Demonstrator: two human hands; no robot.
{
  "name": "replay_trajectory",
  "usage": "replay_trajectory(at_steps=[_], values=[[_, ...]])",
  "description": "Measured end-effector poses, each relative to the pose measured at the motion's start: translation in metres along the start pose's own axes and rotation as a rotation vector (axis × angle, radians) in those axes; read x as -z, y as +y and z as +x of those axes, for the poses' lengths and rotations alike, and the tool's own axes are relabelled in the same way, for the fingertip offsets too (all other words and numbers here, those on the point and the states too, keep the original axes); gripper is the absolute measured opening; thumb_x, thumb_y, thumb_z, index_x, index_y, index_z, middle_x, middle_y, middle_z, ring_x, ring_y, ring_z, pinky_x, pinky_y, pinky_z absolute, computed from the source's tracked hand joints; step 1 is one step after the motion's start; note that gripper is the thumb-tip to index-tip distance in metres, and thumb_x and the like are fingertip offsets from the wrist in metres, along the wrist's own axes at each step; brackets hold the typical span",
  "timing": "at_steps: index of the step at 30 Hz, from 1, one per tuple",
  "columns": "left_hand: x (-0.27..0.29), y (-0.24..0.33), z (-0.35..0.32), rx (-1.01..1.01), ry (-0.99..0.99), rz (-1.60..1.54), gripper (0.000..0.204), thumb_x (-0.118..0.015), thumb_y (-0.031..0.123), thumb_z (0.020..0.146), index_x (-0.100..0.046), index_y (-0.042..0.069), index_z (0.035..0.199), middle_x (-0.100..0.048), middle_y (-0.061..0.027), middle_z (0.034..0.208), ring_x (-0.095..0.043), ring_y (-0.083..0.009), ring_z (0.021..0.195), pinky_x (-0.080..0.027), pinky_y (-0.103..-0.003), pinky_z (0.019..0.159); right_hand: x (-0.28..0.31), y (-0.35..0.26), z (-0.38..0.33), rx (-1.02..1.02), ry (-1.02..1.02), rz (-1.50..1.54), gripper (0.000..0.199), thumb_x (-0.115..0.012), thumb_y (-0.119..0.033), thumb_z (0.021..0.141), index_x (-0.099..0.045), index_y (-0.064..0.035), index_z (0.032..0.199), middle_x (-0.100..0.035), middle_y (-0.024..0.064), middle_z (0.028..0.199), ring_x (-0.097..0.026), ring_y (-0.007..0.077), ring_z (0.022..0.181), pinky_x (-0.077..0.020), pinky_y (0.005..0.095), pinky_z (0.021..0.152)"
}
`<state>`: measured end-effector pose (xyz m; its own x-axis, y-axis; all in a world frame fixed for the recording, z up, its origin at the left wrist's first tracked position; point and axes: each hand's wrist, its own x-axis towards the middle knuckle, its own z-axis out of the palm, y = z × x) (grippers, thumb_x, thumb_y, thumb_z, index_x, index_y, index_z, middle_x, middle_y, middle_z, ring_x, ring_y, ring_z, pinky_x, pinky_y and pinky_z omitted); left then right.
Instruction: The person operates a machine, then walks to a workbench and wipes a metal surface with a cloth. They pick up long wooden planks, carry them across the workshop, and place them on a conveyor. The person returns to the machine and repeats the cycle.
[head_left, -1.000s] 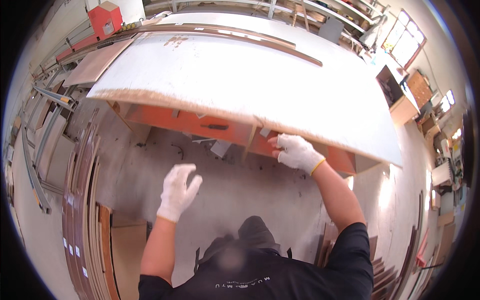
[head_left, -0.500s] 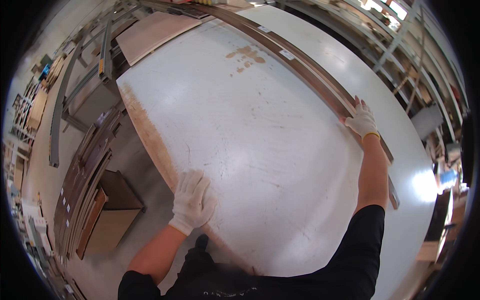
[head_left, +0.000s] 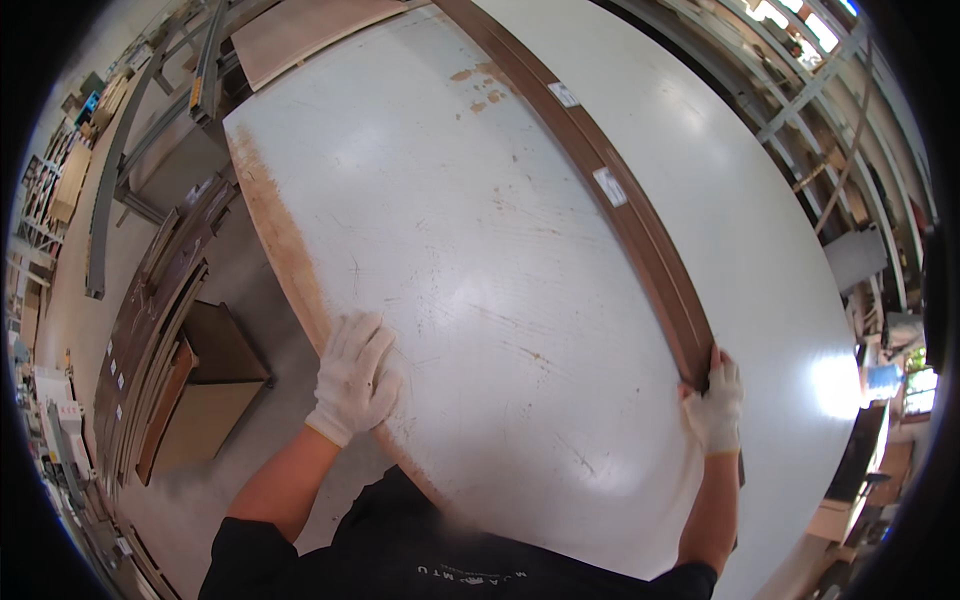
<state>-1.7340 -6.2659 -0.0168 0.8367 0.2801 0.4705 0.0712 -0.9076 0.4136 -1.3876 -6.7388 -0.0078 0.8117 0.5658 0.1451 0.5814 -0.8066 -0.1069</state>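
Note:
A long white work table point(head_left: 480, 290) with a scuffed, scratched top spreads out in front of me. My left hand point(head_left: 352, 375), in a white knit glove, lies flat on its worn left edge, with fingers stretched out and nothing in them. Along the right side of the top run long brown strips point(head_left: 640, 235), side by side, with white labels on them. My gloved right hand point(head_left: 716, 408) grips them at their near end, thumb on the left side and fingers on the right. Under the right forearm, a dark narrow piece shows in part.
A reddish-brown panel point(head_left: 310, 38) lies at the far left end of the table. On the floor to the left stand several leaning brown boards point(head_left: 150, 350) and a cardboard box point(head_left: 225, 390). Metal racks point(head_left: 815, 95) line the right side.
The brown strips have slid nearer to me and now lie closer together. My right hand has come back toward my body with them. The left hand stays at the table edge.

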Motion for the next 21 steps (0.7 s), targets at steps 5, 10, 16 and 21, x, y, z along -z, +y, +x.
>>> replay_trajectory(at_steps=[5,10,16,21], values=[[0.0,0.002,0.003,-0.083,0.046,0.051,0.045,-0.07,0.007,0.082,-0.061,-0.001,0.125,-0.059,-0.0234,0.132,-0.058,-0.0466,0.113,-0.047,-0.059,0.103,0.047,0.038,-0.247,-0.058,-0.124,-0.137,0.098,-0.084,-0.02,0.076,-0.046,-0.0035,0.164,-0.05,0.0233,0.16,-0.05,0.046,0.145,-0.0449,0.0522,0.12],[-0.014,0.038,0.04,-0.07,-0.144,0.022,0.035,-0.073,0.011,0.087,-0.06,0.002,0.117,-0.059,-0.019,0.122,-0.057,-0.044,0.115,-0.049,-0.055,0.1,0.067,0.047,-0.353,-0.385,-0.178,-0.134,0.088,-0.074,-0.012,0.085,-0.042,-0.0035,0.167,-0.047,0.0237,0.165,-0.044,0.0451,0.152,-0.0382,0.0526,0.126],[-0.123,0.116,0.179,-0.54,-0.345,-0.065,0.055,-0.071,0.035,0.097,-0.059,0.005,0.142,-0.057,-0.0189,0.148,-0.046,-0.0377,0.149,-0.036,-0.052,0.128,0.052,0.041,-0.263,-0.308,-0.085,0.153,0.065,-0.073,-0.005,0.086,-0.062,-0.0009,0.149,-0.058,0.0183,0.154,-0.052,0.0403,0.145,-0.0461,0.0488,0.119],[-0.174,0.146,0.257,-0.511,-0.718,0.139,0.073,-0.058,0.055,0.104,-0.05,0.009,0.16,-0.042,-0.0151,0.168,-0.031,-0.0351,0.161,-0.021,-0.048,0.137,0.062,0.058,-0.223,-0.211,-0.023,0.05,0.061,-0.078,-0.006,0.082,-0.068,-0.003,0.142,-0.063,0.0144,0.149,-0.056,0.0386,0.139,-0.0478,0.0479,0.117]])
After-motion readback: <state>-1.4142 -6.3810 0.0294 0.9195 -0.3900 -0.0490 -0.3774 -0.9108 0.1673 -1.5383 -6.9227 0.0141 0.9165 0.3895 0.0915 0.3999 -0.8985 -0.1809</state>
